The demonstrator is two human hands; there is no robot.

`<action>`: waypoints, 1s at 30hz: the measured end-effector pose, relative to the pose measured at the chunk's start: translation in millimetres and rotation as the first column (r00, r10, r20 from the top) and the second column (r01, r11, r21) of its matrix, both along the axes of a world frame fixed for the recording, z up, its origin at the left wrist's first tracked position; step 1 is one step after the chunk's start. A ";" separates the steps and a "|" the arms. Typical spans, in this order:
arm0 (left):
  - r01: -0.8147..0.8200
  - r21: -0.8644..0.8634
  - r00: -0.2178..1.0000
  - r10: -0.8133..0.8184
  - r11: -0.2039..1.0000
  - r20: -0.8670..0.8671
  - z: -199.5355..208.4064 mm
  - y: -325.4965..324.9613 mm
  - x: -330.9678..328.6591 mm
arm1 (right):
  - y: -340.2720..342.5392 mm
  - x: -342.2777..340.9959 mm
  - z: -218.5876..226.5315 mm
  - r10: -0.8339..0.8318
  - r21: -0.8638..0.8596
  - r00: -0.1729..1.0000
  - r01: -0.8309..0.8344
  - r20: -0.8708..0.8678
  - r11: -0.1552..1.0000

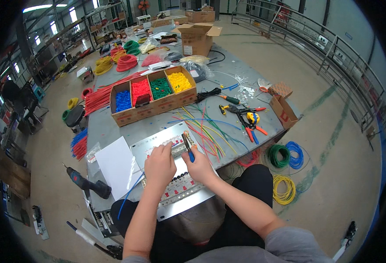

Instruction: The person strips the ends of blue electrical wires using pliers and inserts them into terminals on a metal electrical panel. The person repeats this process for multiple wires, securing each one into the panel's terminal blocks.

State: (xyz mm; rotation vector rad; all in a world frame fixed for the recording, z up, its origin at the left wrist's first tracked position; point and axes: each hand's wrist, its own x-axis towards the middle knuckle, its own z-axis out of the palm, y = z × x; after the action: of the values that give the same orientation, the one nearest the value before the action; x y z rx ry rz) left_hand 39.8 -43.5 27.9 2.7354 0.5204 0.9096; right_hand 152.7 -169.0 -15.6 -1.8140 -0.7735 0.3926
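Observation:
A metal mounting panel (185, 209) rests tilted on the table's front edge and over my lap. It carries a lower row of white circuit breakers with red switches (177, 192) and an upper breaker row (177, 142). My left hand (160, 163) lies at the upper row with its fingers curled together; their tips hide whatever they pinch. Gripped in my right hand (198, 167) is a blue-and-black hand tool (187, 149), its dark end pointing up beside the upper row. A blue wire (129, 197) runs down from the panel's left edge, past my left forearm.
Beyond the panel stands a cardboard box (153, 105) of blue, red, green and yellow small parts. Loose wires (206, 131), pliers (245, 120) and a tape measure (253, 117) lie right. White paper (116, 164) and a cordless drill (88, 182) lie left. Wire coils (284, 189) rest on the floor.

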 end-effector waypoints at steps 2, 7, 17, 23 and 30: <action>0.058 0.017 0.997 -0.057 0.998 -0.046 -13.7 -4.2 -6.9 | 4.6 -2.5 -9.5 -0.017 0.104 0.999 0.012 0.045 0.995; 0.191 0.037 0.975 -0.185 0.981 -0.127 -27.5 -3.5 -9.3 | -6.4 8.1 -17.8 0.155 0.144 0.842 -0.093 -0.517 0.985; 0.217 0.034 0.957 -0.206 0.976 -0.206 -27.9 8.6 -6.8 | -8.9 28.1 -22.1 0.205 0.291 0.757 -0.020 -0.621 0.956; -0.097 0.004 0.995 0.097 0.995 -0.015 -18.4 84.1 -34.3 | -32.1 80.6 -14.9 0.165 0.384 0.521 0.347 -0.837 0.855; -0.187 -0.103 0.974 0.199 0.977 0.112 -11.3 94.8 -46.7 | -51.7 98.5 -20.4 0.137 0.249 0.270 0.440 -0.953 0.863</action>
State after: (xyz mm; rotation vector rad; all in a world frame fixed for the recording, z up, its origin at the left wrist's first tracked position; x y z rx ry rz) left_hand -6.9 51.4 16.6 2.5605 0.7947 1.0623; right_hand 251.2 -220.7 -35.9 -0.8201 0.2332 0.9584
